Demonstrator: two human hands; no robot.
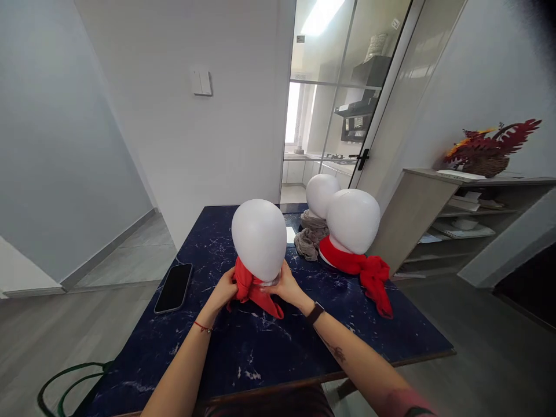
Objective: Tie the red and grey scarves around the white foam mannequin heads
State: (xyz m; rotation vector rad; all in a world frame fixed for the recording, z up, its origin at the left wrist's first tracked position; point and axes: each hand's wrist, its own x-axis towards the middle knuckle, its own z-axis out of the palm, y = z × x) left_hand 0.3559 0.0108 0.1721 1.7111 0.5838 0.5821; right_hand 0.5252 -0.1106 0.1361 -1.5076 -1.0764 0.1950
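A smooth white mannequin head (259,237) stands on the dark blue table in front of me. Around its neck is a knotted red scarf (259,298), one end lying toward me. My left hand (226,288) has its fingers closed on the scarf at the left side of the neck. On the opposite side, my right hand (287,286) wraps round the neck under the head, its fingertips partly hidden. To the right stands another white head (354,220) with a red scarf (377,275) tied at its neck. Behind it, a third head (321,194) wears a grey-brown scarf (310,240).
The marbled blue table (278,353) has a black phone (174,288) near its left edge. A green cord or strap (65,376) hangs at the front left corner. Behind are a glass door (334,92) and, to the right, a shelf unit (452,214) bearing a plant basket (486,162).
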